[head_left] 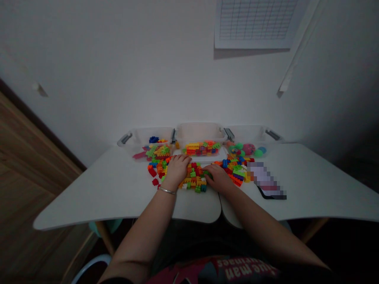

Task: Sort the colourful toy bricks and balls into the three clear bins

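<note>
A heap of colourful plastic building blocks [194, 179] lies near the middle of the table. My left hand [177, 171] rests over the heap's left part, fingers stretched forward and a bracelet on the wrist; its palm side is hidden. From the right, my right hand [218, 177] reaches in with thumb and fingers around a dark green building block [208, 174]. More loose blocks [237, 169] spread to the right of that hand, and red ones [152, 170] lie left of my left hand.
Behind the heap stand three clear plastic bins: the left bin [142, 136] and middle bin [201, 134] hold blocks, the right bin [251, 134] balls. A phone [268, 181] lies on the right of the white table [112, 189]. Two tabletops meet at a seam near my right forearm.
</note>
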The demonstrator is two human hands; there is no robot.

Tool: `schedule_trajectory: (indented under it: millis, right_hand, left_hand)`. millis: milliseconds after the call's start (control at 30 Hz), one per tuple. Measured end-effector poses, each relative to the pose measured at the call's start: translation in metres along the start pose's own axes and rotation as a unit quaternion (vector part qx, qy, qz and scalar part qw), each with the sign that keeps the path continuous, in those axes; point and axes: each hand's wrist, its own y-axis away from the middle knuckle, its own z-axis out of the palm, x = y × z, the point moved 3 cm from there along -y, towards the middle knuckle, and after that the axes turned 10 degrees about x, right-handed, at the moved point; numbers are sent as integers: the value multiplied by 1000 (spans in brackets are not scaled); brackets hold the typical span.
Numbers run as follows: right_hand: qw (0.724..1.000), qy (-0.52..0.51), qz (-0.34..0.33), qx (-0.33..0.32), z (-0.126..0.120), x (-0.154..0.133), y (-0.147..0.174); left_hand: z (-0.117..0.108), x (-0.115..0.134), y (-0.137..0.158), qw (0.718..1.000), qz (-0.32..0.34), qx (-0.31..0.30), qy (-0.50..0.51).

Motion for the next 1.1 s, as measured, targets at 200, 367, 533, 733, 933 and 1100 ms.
schedule_trajectory:
  millis: [200,367,533,733,933,1100]
  right_hand:
    - [1000,9,3,-3,1,1,0]
    - [1000,5,2,-2,0,0,0]
    - [1000,1,2,-6,0,-1,0]
    - [1000,2,-1,-6,1,0,0]
    - [1000,6,3,-6,1,0,1]
    - [1000,4,1,-6,0,0,1]
  left_hand:
    - [-2,1,-1,999,-32,3,-41]
    - [-5,2,-2,997,-60,-12,-51]
    - [-5,1,-2,998,-57,-1,-37]
    - [-4,1,-2,998,-62,-11,-32]
    - [-6,0,-4,997,-76,-21,-17]
    - [-7,-5,-5,992,-106,18,63]
